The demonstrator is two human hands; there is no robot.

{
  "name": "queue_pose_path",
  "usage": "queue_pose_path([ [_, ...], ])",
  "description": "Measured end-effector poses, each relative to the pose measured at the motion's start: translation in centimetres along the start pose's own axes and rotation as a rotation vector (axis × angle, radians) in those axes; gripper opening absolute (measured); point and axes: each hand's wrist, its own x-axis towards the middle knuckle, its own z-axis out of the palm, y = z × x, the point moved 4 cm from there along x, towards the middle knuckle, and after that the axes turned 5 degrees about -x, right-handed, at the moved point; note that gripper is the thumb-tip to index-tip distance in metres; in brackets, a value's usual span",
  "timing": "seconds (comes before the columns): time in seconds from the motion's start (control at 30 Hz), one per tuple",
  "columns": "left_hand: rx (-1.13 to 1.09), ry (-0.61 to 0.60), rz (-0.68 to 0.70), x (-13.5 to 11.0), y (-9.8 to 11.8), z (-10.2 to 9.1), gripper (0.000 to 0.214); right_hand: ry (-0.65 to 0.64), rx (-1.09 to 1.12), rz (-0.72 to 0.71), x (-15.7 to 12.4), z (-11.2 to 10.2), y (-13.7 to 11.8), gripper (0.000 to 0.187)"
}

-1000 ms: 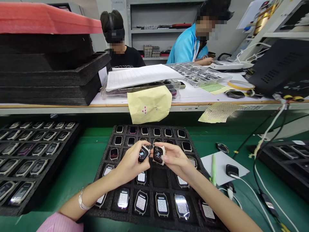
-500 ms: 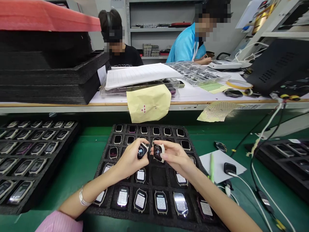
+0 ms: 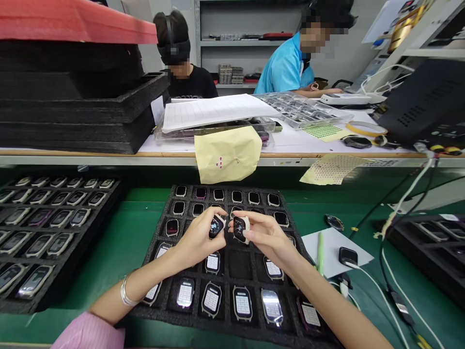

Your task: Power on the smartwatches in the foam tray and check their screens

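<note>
Above the middle of a black foam tray [image 3: 240, 265], my left hand [image 3: 198, 237] grips a smartwatch [image 3: 217, 226] without a strap, its dark screen showing a lit picture. Close beside it, my right hand [image 3: 267, 235] pinches a second smartwatch [image 3: 240, 228] with a pale case and a lit dark face. The two watches are a small gap apart, both tilted. Rows of watches lie in the tray's pockets below; the front ones, such as this watch [image 3: 242, 303], have bright white screens, while the back ones are dark. My hands hide some pockets.
Another tray of watches [image 3: 43, 220] lies at left, and part of a third tray [image 3: 428, 242] at right. A green pen [image 3: 320, 254], white paper [image 3: 341, 274] and cables lie right. A shelf [image 3: 163, 157] crosses ahead, carrying stacked black foam [image 3: 72, 116]. Two people sit beyond it.
The whole view has shifted slightly right. Both hands keep holding their watches in nearly the same place over the tray. The person in blue has stretched an arm further right.
</note>
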Motion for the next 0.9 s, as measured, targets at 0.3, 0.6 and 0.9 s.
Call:
queue_pose_path([
  [0.3, 0.013, 0.005, -0.021, 0.0, 0.2, -0.1, 0.031, -0.006, -0.007, 0.0, -0.2, 0.0, -0.2, 0.038],
  [0.6, 0.001, 0.011, -0.023, -0.1, 0.6, -0.4, 0.034, 0.01, -0.062, 0.0, -0.2, -0.1, -0.7, 0.04],
  [0.9, -0.05, 0.043, -0.057, -0.3, 0.8, -0.8, 0.038, -0.003, -0.033, 0.022, -0.6, 0.3, -1.1, 0.04],
])
